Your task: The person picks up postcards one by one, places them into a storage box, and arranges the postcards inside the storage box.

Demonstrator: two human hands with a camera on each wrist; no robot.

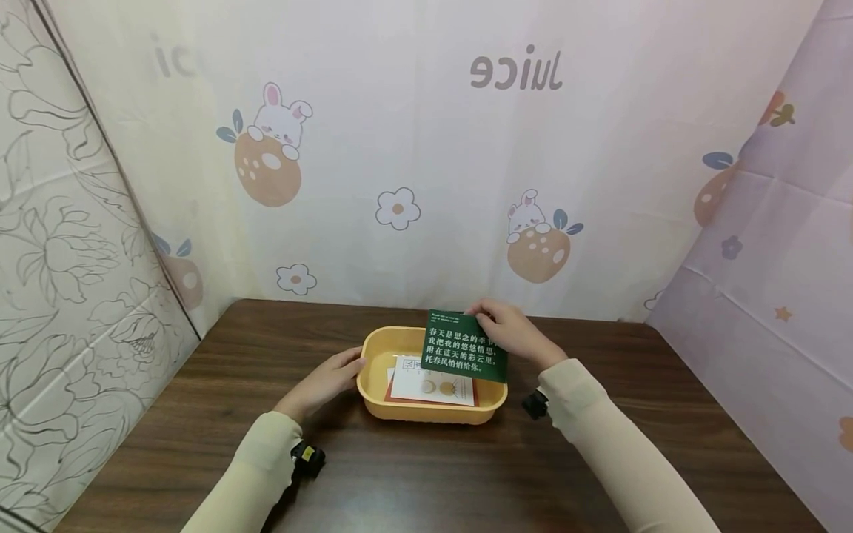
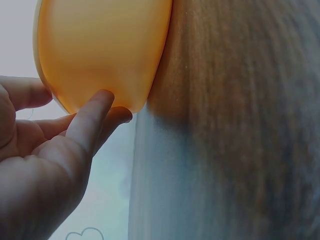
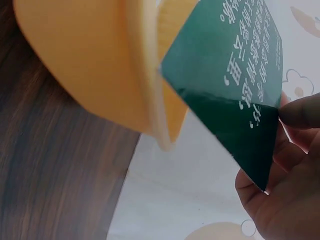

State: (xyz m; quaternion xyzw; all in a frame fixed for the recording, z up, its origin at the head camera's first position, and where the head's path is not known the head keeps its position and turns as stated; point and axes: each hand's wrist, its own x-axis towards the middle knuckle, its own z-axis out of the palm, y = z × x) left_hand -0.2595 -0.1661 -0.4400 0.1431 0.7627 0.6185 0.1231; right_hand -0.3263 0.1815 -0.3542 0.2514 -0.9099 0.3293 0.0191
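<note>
A yellow plastic basket (image 1: 436,414) stands on the table, holding a white printed card (image 1: 426,383) with a reddish-orange edge below it. My left hand (image 1: 333,377) is at the basket's left end. In the left wrist view, its fingers (image 2: 90,117) touch the basket's outer wall (image 2: 105,50), with one fingertip at the rim. Over the basket's right part, a green card (image 1: 463,348) with white Chinese writing is tilted, pinched at its upper right edge by my right hand (image 1: 509,329). The right wrist view shows the thumb on the printed face, other fingers behind, and a lower corner right at the basket rim (image 3: 150,75).
The dark wooden table (image 1: 426,474) extends around the basket. Behind it hangs a pale curtain (image 1: 400,148) printed with rabbits and fruit, and more printed cloth closes off both sides. Black wrist devices sit at both cuffs.
</note>
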